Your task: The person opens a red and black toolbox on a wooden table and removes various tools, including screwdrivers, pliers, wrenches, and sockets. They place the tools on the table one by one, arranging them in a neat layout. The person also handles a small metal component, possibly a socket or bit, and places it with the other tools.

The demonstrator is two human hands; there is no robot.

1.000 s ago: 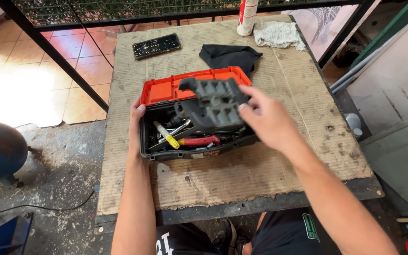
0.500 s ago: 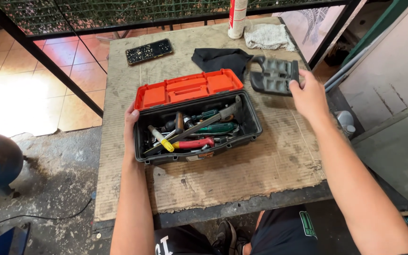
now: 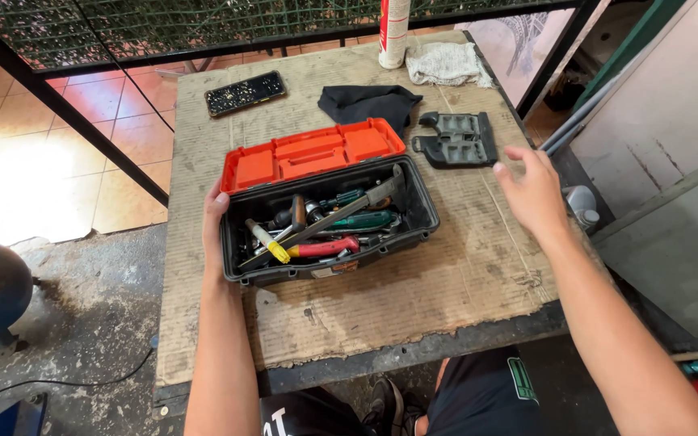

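- While braced against the left end wall of an open black plastic toolbox [image 3: 414,211], left hand [image 3: 214,220] pressed flat to the rim, fingers wrapped on its outer side.
- Right hand [image 3: 533,192] hovering open and empty above the cardboard-covered worktable [image 3: 414,299], fingers loosely spread, just right of the toolbox and just below a grey moulded plastic tray insert [image 3: 456,139].
- Tray insert lying flat on the cardboard, clear of the box, beside the far right corner of the orange hinged lid [image 3: 310,153] folded back behind the box.
- Inside the box: a long grey metal file [image 3: 341,215] slanted across the top, a yellow-handled screwdriver [image 3: 270,241], a red-handled tool [image 3: 326,247] and a green-handled tool [image 3: 363,220], jumbled together.
- Behind the lid, a crumpled black cloth [image 3: 365,102]; further back, a white rag [image 3: 444,63] next to a red-and-white cylindrical can [image 3: 394,32].
- Dark rectangular phone [image 3: 245,92] lying face up near the far left corner of the table.
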